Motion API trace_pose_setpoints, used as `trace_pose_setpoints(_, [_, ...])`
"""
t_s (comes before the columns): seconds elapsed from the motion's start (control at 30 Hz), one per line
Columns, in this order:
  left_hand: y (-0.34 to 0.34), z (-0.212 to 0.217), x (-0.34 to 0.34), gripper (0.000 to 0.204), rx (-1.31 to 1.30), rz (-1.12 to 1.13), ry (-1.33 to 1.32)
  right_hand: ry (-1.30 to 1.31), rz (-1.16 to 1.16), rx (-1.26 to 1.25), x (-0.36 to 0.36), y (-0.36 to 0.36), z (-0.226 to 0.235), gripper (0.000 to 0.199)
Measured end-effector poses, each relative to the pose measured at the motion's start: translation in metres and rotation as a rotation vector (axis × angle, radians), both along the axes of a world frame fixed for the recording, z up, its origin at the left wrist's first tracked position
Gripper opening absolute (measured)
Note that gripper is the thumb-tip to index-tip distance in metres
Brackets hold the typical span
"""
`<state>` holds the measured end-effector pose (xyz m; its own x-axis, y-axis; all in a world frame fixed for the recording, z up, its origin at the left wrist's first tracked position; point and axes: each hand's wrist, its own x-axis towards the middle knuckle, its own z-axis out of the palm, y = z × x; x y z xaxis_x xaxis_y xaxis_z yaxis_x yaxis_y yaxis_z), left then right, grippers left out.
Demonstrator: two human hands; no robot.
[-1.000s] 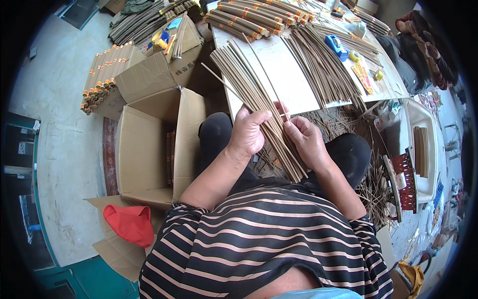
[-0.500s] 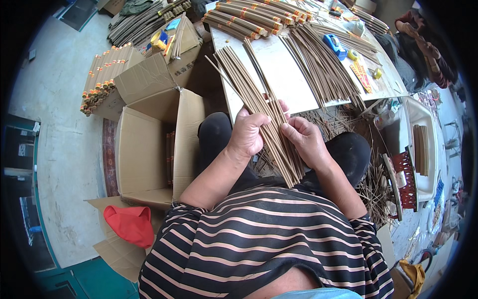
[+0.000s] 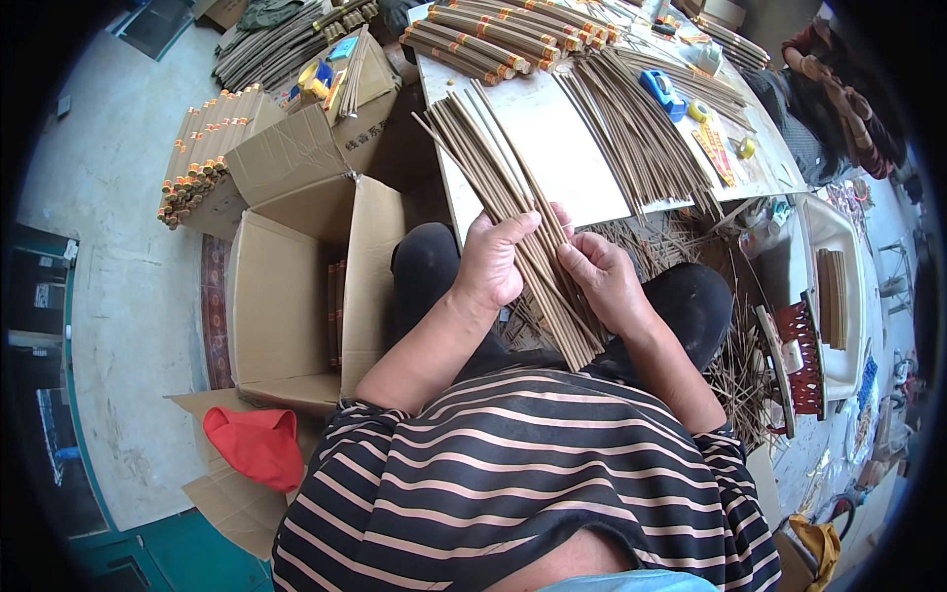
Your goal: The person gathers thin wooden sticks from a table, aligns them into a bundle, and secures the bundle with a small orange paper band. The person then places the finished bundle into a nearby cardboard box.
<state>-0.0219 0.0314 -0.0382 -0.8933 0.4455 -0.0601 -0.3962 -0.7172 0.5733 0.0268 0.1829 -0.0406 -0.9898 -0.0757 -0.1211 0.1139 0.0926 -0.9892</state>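
A fanned bunch of thin brown incense sticks [image 3: 479, 156] slants over my lap, its far end above the table's near left corner. My left hand [image 3: 491, 261] is wrapped round the bunch near its middle, thumb lying across the top. On the other side my right hand [image 3: 602, 278] pinches the sticks at the bunch's right edge between thumb and fingers. A couple of sticks stand slightly apart at the far end. Loose incense sticks [image 3: 636, 133] lie spread on the white table [image 3: 552, 118], just beyond my right hand.
Wrapped incense bundles [image 3: 483, 44] are piled at the table's back. A blue tape dispenser [image 3: 663, 94] stands to the right. At my left is an open cardboard box [image 3: 281, 296] with a red cloth [image 3: 254, 446] nearby. Another person [image 3: 838, 99] sits at far right.
Sticks that stood apart on the right have closed up toward the main bunch. My left thumb has moved further over the sticks; both hands stay in nearly the same place.
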Motion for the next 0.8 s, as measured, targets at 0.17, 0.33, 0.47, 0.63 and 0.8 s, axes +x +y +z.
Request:
trace_pose_setpoints(0.17, [0.002,-0.005,-0.002,0.024,-0.049,0.0,0.0,-0.011,0.038,0.075,0.0,0.001,0.003,0.024])
trace_pose_setpoints(0.33, [0.003,-0.001,-0.002,0.02,-0.086,0.029,0.002,0.006,0.054,0.089,0.001,0.001,0.001,0.025])
trace_pose_setpoints(0.47, [0.002,0.0,-0.002,0.02,-0.079,0.025,-0.046,0.004,0.045,0.111,0.003,0.0,0.002,0.027])
trace_pose_setpoints(0.63, [0.002,-0.003,-0.002,0.022,-0.055,0.05,-0.101,0.001,0.019,0.078,0.003,-0.001,-0.003,0.027])
trace_pose_setpoints(0.8, [0.002,-0.005,-0.002,0.027,-0.035,0.068,-0.098,-0.035,-0.011,-0.002,0.004,-0.003,0.003,0.022])
